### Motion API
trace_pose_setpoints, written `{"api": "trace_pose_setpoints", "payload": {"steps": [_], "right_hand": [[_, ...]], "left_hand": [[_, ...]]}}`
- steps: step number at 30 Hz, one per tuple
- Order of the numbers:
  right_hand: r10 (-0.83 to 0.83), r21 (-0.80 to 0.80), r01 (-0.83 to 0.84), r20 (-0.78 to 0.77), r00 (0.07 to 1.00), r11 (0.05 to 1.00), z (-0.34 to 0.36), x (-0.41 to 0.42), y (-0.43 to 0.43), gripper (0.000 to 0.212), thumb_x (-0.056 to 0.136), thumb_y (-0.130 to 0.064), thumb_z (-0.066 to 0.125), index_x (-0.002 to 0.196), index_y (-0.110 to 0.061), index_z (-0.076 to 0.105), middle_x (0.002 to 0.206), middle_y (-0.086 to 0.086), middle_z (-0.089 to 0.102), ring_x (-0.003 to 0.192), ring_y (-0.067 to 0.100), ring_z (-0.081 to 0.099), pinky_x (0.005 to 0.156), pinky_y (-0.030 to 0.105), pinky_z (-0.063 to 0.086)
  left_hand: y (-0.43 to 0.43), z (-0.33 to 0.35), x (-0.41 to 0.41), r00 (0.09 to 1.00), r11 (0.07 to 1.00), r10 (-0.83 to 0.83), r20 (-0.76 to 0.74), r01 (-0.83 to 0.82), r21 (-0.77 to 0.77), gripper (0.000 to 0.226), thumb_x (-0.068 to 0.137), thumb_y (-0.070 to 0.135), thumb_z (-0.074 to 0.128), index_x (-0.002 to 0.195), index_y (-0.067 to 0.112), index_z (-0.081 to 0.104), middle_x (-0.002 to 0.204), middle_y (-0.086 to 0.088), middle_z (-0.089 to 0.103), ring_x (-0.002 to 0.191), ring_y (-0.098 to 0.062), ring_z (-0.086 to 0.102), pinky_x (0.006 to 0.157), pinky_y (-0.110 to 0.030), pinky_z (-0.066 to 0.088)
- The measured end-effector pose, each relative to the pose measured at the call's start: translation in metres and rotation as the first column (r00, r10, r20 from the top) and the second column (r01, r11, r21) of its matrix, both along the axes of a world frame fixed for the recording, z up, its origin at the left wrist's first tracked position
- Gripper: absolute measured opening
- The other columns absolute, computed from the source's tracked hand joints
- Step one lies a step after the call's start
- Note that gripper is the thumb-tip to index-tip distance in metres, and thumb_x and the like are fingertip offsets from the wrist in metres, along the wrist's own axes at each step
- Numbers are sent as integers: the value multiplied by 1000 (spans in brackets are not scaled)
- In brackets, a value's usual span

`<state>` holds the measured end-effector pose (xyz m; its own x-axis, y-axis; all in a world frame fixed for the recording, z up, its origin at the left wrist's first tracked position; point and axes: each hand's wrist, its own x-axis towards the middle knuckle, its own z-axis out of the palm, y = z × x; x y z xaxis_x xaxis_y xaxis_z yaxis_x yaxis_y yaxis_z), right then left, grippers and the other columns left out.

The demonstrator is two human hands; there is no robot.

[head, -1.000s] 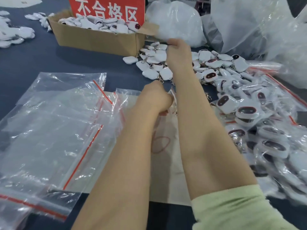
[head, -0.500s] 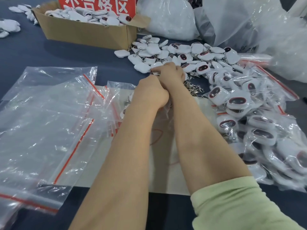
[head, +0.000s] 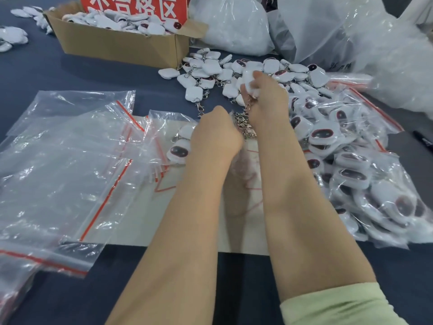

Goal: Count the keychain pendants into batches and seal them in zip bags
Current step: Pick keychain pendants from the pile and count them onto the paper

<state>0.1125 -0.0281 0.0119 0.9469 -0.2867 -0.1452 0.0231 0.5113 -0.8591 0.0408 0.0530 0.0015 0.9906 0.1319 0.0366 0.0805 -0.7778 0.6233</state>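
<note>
My right hand (head: 268,99) grips a bunch of white keychain pendants (head: 250,82), their metal clasps dangling below the fist. Just left of it, my left hand (head: 216,134) holds the mouth of a clear zip bag (head: 168,127); a pendant with a dark oval face (head: 178,154) lies inside that bag. A loose pile of white pendants (head: 210,71) is spread on the dark table beyond both hands. Filled zip bags of pendants (head: 351,160) are heaped at the right.
A stack of empty red-striped zip bags (head: 70,165) covers the left. A cardboard box (head: 121,45) with a red sign and pendants stands at the back. Large plastic sacks (head: 339,31) fill the back right. A beige sheet (head: 234,226) lies under my forearms. A black marker (head: 423,140) lies at the right edge.
My right hand reached into the loose pile, drew back to the left hand, and now lifts a bunch of pendants above the bag mouth. The left hand stayed at the bag.
</note>
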Motion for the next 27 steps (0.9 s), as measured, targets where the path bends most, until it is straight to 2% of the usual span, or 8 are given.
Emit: {"api": "trace_pose_setpoints", "payload": {"steps": [2, 6, 8, 10, 12, 16, 21, 27], "right_hand": [[78, 331, -73, -3, 997, 941, 4, -15, -10, 8, 89, 0, 62, 81, -3, 63, 88, 6, 58, 71, 17, 57, 69, 23, 56], [158, 132, -154, -23, 987, 979, -6, -39, -19, 25, 89, -6, 66, 63, -4, 65, 55, 2, 61, 54, 11, 55, 57, 17, 52], [175, 175, -164, -45, 984, 971, -15, -49, -19, 15, 92, -12, 64, 81, -1, 64, 67, 9, 65, 54, 13, 58, 50, 16, 51], [198, 344, -171, -44, 979, 923, -23, -55, -18, 27, 97, -22, 55, 108, 2, 60, 85, 17, 67, 56, 16, 63, 47, 19, 53], [180, 428, -146, -38, 983, 892, -27, -53, -18, 37, 102, -28, 43, 112, 4, 59, 85, 19, 68, 57, 21, 64, 46, 23, 54], [134, 319, -110, -54, 990, 941, -28, -47, -19, 50, 101, -43, 39, 85, 0, 59, 66, 14, 69, 46, 15, 58, 43, 20, 49], [160, 114, -161, 12, 987, 980, -35, -46, -14, 11, 97, -14, 55, 91, -6, 58, 84, 11, 69, 63, 11, 63, 57, 20, 52], [142, -53, -138, 86, 986, 989, -37, -45, -12, 7, 94, -6, 58, 88, -7, 59, 83, 8, 63, 74, 14, 62, 69, 23, 53]], "left_hand": [[-8, -4, -6, 999, 999, 15, 45, -16, 33, 26, 91, 19, 51, 114, 7, 47, 118, -15, 54, 108, -34, 53, 73, -32, 33], [-20, -17, -17, 994, 999, 22, 110, -26, 40, 25, 91, 16, 51, 115, 10, 47, 122, -13, 51, 112, -35, 52, 79, -37, 38], [-21, -23, -19, 987, 998, 19, 159, -27, 49, 27, 91, 18, 51, 116, 9, 47, 122, -13, 51, 112, -34, 51, 82, -39, 39], [-20, -25, -18, 983, 998, 42, 177, -50, 39, 29, 90, 22, 52, 115, 8, 48, 119, -13, 53, 109, -34, 52, 80, -39, 39], [-19, -26, -16, 982, 998, 62, 178, -65, 8, 30, 88, 23, 53, 114, 7, 49, 117, -12, 55, 107, -34, 53, 78, -38, 40], [-17, -26, -15, 983, 998, 68, 171, -64, -29, 32, 88, 23, 53, 115, 7, 50, 117, -12, 56, 108, -33, 52, 80, -38, 41], [-17, -26, -13, 983, 995, 87, 159, -79, -59, 32, 90, 27, 52, 117, 9, 51, 119, -10, 56, 109, -31, 53, 83, -39, 42], [-17, -29, -9, 983, 994, 95, 157, -85, -71, 32, 89, 27, 52, 117, 11, 52, 120, -9, 57, 109, -30, 54, 82, -36, 41]]}}
